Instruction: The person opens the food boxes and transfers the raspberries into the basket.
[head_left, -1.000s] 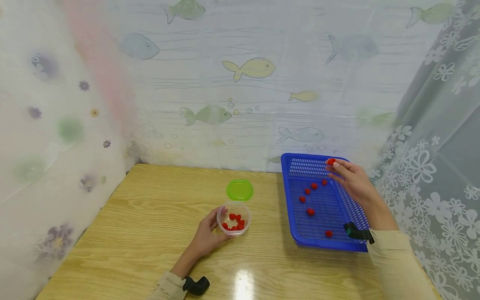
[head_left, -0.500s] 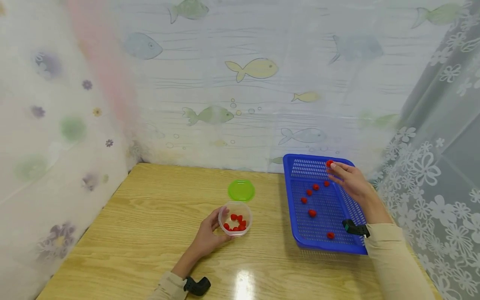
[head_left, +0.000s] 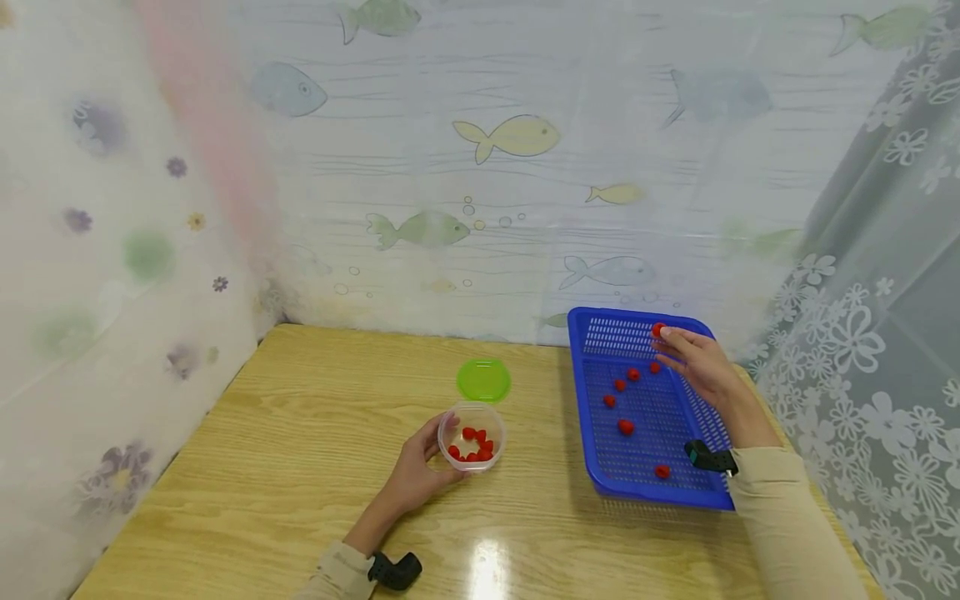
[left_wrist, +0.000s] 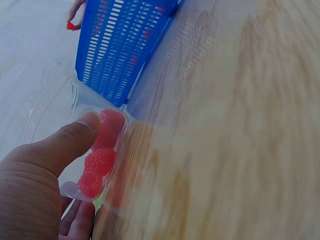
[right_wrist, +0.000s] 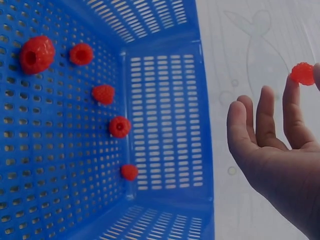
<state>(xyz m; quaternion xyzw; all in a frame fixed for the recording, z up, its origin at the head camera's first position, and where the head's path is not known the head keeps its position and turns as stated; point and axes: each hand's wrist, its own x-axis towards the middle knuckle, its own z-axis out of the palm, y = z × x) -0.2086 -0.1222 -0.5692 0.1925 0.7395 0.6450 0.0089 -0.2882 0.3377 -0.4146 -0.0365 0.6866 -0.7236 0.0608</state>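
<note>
My left hand [head_left: 420, 471] grips a clear round plastic container [head_left: 472, 408] from its left side, thumb in front and fingers behind. Several raspberries [left_wrist: 100, 161] lie in its bottom. My right hand [head_left: 701, 362] is raised over the back right of a blue plastic basket [head_left: 585, 433]. Between thumb and index finger it pinches one raspberry [right_wrist: 302, 73], while the other fingers are spread apart. Several more raspberries [right_wrist: 104, 94] lie scattered on the basket's perforated floor.
A green lid [head_left: 483, 381] lies on the wooden table [head_left: 330, 400] just behind the container. A curtain with printed fish [head_left: 517, 136] hangs along the table's back edge. A grey lace curtain [head_left: 862, 350] hangs on the right, beside the basket.
The right hand, still pinching the raspberry, has lowered very slightly over the basket. The head view has shifted a little; the left hand and container stay in place.
</note>
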